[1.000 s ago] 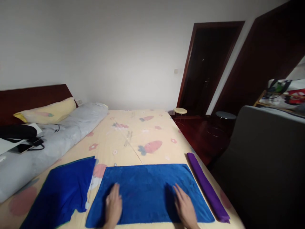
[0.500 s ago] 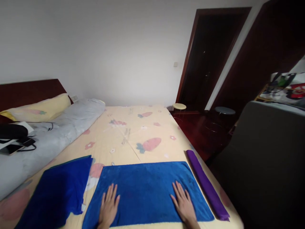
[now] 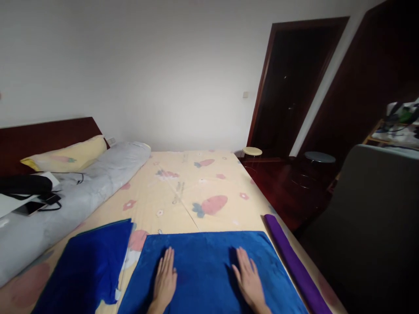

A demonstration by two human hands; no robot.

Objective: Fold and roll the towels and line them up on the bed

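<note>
A blue towel [image 3: 204,270] lies spread flat on the bed in front of me, its near edge cut off by the frame. Over its left part is my left hand [image 3: 166,274], fingers stretched out and close together. My right hand [image 3: 248,274] is over the right part, fingers straight and thumb apart. Neither holds anything; whether the palms touch the cloth I cannot tell. To the left rests a darker blue folded cloth [image 3: 88,261] with a small white tag. A rolled purple cloth [image 3: 294,266] lies along the right side of the towel.
The bed [image 3: 183,187] has a cream sheet with carrot prints. A grey quilt [image 3: 94,183] and a yellow pillow [image 3: 72,155] are at the left, with black devices and cables on the quilt. Two stools [image 3: 252,151] stand beyond; a dark grey panel [image 3: 376,218] rises at right.
Both hands have shifted relative to the towel, the left one inward to the right, and they are closer together. The view has tilted up slightly; the cloths lie as before.
</note>
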